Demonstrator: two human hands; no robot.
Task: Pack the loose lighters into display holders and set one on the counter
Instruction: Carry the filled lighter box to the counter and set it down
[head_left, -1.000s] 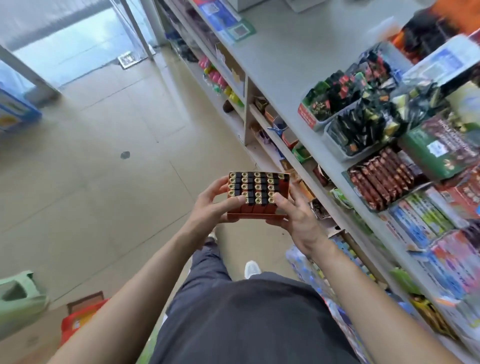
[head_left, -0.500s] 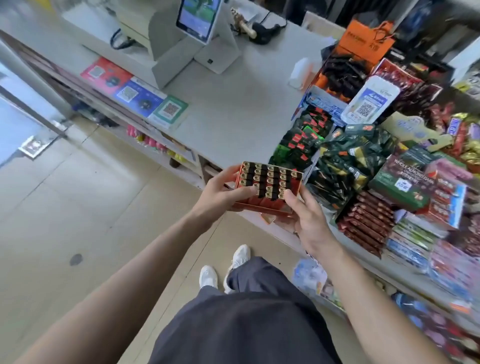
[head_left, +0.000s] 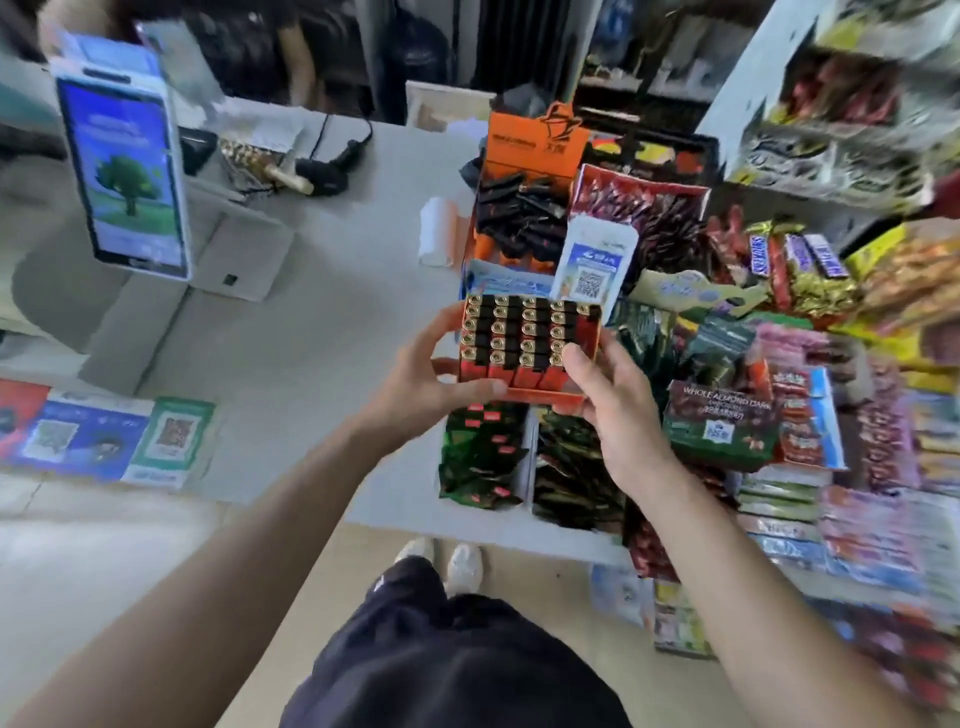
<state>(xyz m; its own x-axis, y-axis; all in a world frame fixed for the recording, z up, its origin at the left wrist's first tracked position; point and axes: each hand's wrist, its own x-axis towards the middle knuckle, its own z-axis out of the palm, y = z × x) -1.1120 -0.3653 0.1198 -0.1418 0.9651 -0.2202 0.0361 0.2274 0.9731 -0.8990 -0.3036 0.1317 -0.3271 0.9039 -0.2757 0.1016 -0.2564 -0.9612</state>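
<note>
An orange display holder (head_left: 561, 393) packed with rows of red lighters with black and gold tops (head_left: 524, 332) is held in the air above the grey counter (head_left: 311, 332). My left hand (head_left: 431, 374) grips its left side and front edge. My right hand (head_left: 618, 410) clasps its right side, thumb against the lighters. The holder hovers over the counter's right part, just in front of a QR code sign (head_left: 592, 265) and above trays of dark snack packets (head_left: 483, 457).
A payment terminal with a blue screen (head_left: 124, 176) stands at the counter's left. A barcode scanner (head_left: 322, 176) lies behind. An orange box of black items (head_left: 524, 208), a white paper roll (head_left: 436, 239) and stacked chocolate bars and snack boxes (head_left: 722, 415) crowd the right side.
The view has swung from the floor and shelf front up to the countertop. Both hands have carried the filled holder forward, over the counter, still gripping it the same way.
</note>
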